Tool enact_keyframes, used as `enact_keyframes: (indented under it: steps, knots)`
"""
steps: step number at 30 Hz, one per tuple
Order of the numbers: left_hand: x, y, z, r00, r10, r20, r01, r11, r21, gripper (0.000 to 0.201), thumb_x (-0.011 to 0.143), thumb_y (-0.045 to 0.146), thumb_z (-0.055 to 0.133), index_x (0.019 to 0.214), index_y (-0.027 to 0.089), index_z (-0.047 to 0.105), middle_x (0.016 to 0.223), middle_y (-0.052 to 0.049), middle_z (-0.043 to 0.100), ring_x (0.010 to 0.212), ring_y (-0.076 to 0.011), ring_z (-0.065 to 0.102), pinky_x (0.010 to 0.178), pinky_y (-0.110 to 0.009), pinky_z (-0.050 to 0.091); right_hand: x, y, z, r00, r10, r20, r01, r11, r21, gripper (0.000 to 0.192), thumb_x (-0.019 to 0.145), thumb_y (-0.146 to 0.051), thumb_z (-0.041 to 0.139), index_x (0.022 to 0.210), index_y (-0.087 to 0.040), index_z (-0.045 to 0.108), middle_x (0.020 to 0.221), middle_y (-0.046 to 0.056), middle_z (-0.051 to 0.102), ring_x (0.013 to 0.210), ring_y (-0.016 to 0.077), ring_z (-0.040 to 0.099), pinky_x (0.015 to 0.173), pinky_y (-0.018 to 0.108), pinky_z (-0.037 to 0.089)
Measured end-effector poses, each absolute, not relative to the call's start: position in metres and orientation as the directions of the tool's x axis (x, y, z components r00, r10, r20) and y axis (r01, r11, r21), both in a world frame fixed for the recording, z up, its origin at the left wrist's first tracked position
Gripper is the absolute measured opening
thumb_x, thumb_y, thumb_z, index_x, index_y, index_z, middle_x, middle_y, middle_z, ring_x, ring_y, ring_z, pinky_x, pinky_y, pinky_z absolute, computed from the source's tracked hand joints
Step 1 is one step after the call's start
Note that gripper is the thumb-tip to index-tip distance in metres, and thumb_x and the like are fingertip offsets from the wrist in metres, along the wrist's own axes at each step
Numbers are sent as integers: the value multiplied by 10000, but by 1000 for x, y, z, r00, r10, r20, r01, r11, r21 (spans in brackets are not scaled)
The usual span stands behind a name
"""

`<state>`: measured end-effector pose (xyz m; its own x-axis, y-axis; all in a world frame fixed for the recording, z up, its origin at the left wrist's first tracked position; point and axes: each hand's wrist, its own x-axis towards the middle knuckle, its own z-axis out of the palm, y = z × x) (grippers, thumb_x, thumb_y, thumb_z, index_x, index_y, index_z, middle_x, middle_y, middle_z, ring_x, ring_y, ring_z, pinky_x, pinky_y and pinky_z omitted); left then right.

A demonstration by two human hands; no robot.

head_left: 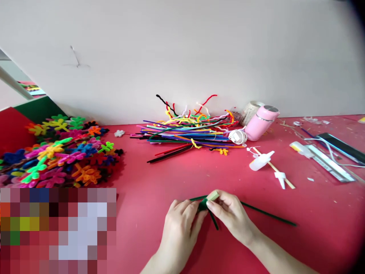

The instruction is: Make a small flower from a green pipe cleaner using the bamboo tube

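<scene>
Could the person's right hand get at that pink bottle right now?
Probably, with a forward stretch: the white cable lies beside the pink bottle, not across it. The right hand would likely have to release the pale piece first.

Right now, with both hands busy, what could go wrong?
The pale green piece might slip if the right hand eases its pinch. The dark green bundle beside it could loosen under the left hand. The long green stem beyond the right hand may snag the forearm.
</scene>
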<state>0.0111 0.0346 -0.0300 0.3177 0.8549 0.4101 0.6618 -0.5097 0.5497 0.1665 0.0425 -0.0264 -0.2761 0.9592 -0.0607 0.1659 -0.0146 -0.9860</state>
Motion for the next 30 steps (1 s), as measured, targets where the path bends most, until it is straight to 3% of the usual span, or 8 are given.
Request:
enact_keyframes:
  steps: [13, 20, 25, 30]
  knots:
    - [11, 31, -34, 457, 723, 519, 656, -668, 352, 197, 841, 127, 391, 727, 153, 549, 590, -29, 589, 527, -137, 547, 555, -283, 446, 168, 44, -30, -390, 913, -124, 133, -78, -988, 167, 787, -274, 532, 697, -135, 554, 604, -14, 470, 578, 110, 427, 563, 224, 390]
    - [8, 28, -43, 493, 706, 508, 646, -688, 331, 200, 843, 125, 388, 721, 171, 540, 645, -33, 597, 557, -140, 550, 600, -300, 451, 168, 46, -27, -408, 901, -148, 115, -110, -987, 198, 755, -304, 580, 651, -136, 572, 585, -19, 480, 570, 110, 438, 546, 215, 384]
    - [10, 31, -38, 438, 747, 500, 643, -649, 406, 188, 832, 144, 409, 716, 162, 556, 598, -32, 590, 525, -143, 537, 556, -286, 449, 167, 46, -28, -402, 903, -150, 112, -114, -987, 187, 783, -300, 550, 705, -132, 577, 632, -2, 510, 617, 123, 463, 590, 227, 401]
    - [10, 36, -33, 274, 889, 366, 617, -454, 643, 158, 787, 216, 496, 866, 146, 614, 680, -59, 659, 584, -167, 582, 567, -278, 467, 166, 45, -25, -350, 929, -118, 133, -76, -988, 251, 817, -355, 493, 703, -138, 544, 612, -17, 450, 587, 108, 421, 549, 212, 374]
